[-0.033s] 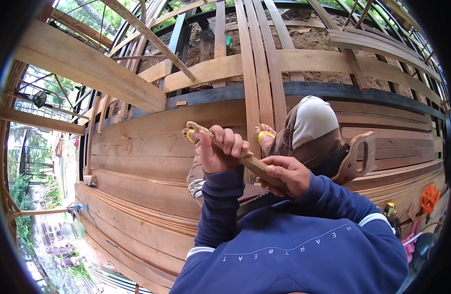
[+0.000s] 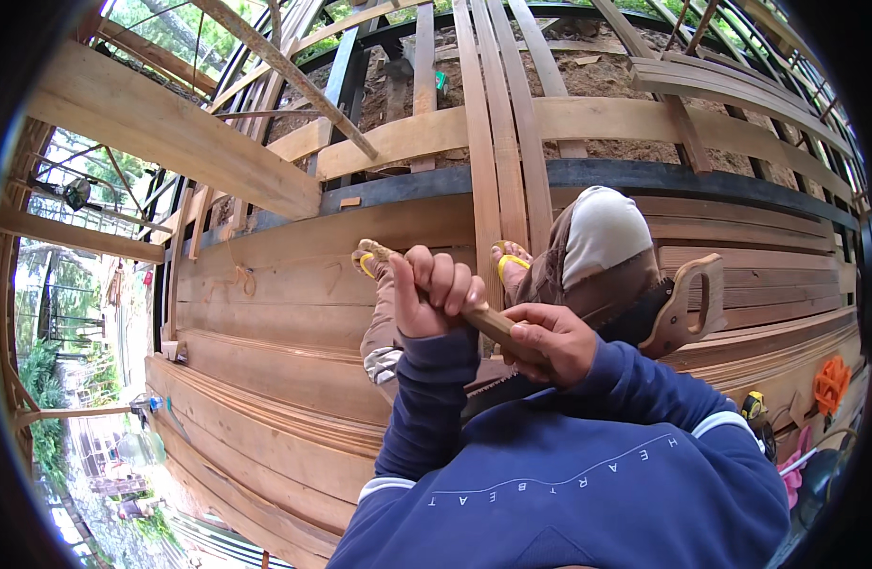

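Before my chest I hold a short brown wooden stick [image 2: 497, 325], tilted with its far end to the left. My left hand [image 2: 438, 287] has its fingers curled round the far part, the thumb pointing up. My right hand [image 2: 557, 343] grips the near end, the thumb on top; that end is hidden in the palm. Across my lap lies a handsaw [image 2: 665, 329] with a wooden handle at the right. Its toothed blade shows partly under my hands, and the rest is covered by my arms.
Long planks [image 2: 275, 284] lie side by side under my feet, which wear yellow-strapped sandals. Three narrow battens [image 2: 497, 123] run away ahead. A thick beam [image 2: 170, 133] juts in at upper left. At right are a yellow tape measure [image 2: 753, 406] and an orange cloth-like bundle [image 2: 832, 384].
My left hand has shifted slightly right and down, closer to my right hand, and its fingers curl tighter. Less of the stick shows beyond them. My right hand stays nearly still.
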Tool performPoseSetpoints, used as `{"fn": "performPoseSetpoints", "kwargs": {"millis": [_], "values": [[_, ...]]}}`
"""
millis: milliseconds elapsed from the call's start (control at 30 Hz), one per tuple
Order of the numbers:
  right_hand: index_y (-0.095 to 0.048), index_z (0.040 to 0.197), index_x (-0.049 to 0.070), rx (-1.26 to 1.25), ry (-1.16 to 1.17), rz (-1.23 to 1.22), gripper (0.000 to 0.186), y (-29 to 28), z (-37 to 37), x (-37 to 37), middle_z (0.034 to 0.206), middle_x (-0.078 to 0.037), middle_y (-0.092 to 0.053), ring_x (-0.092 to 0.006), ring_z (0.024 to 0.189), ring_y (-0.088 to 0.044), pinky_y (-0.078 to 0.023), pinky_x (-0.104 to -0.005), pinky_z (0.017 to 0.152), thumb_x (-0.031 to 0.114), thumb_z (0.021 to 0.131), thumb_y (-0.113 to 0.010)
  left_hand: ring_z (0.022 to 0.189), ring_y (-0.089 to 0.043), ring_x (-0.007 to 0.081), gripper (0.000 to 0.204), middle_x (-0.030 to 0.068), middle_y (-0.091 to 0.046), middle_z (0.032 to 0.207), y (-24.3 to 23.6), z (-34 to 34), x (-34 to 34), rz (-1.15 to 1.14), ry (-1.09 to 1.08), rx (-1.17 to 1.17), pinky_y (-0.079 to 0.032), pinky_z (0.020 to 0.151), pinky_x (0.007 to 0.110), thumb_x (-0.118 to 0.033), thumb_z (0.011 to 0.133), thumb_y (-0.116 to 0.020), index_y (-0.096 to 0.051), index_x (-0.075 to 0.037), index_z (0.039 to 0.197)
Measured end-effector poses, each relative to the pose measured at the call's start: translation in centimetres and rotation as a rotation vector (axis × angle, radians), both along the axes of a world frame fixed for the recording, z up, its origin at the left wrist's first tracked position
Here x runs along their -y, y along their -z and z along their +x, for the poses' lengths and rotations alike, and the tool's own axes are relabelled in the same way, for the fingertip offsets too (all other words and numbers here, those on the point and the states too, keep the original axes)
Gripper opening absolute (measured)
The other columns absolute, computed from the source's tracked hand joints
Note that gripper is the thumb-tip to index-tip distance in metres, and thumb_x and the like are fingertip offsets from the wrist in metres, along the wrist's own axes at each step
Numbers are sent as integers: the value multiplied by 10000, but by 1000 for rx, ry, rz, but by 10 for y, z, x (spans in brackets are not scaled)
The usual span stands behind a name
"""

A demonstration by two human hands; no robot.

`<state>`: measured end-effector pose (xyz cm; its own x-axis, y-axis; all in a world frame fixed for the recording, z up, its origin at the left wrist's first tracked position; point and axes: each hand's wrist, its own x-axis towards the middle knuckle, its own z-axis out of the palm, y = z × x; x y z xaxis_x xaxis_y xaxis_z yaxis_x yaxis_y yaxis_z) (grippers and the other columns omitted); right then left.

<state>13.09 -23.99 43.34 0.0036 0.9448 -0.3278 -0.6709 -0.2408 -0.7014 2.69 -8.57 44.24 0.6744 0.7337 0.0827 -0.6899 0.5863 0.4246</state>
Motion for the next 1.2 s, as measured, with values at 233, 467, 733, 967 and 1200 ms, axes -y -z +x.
{"fn": "performPoseSetpoints", "kwargs": {"millis": [233,467,733,967,1200], "values": [[-596,1169,14,531,94,272,347,10,1,22,830,-68,-637,-159,704,-611,-497,-319,657,288,956,-592,722,-581,224,522,75,-544,781,-2,4,12,445,231,52,-511,824,449,-584,981,-420,-495,-91,1135],[-537,1195,-3,940,927,399,381,-40,75,146,940,-68,-628,-142,816,-608,-501,-295,717,154,861,-626,1038,-601,212,405,121,-614,1157,85,-24,15,884,817,-853,-471,930,345,-219,963,-580,-478,6,1283],[-481,1198,-26,802,1976,-251,360,35,160,301,833,-52,-570,-94,620,-543,-460,-233,545,80,869,-582,699,-541,52,154,-13,-629,790,81,-17,58,1045,851,-941,-443,647,202,-100,873,-735,-621,-9,924],[-471,1327,15,237,2139,-767,503,170,184,421,689,-62,-553,-149,484,-545,-403,-311,368,28,830,-549,608,-417,24,241,-63,-523,673,77,-14,66,1069,681,-993,-338,555,196,-149,871,-746,-541,-60,782],[-676,976,0,1015,1896,-1695,306,148,234,613,940,-237,-693,-441,900,-647,-517,-468,800,227,793,-584,603,-409,41,263,-52,-500,652,64,-13,79,1316,464,-942,-344,553,212,-172,858,-756,-537,-58,767]]}}
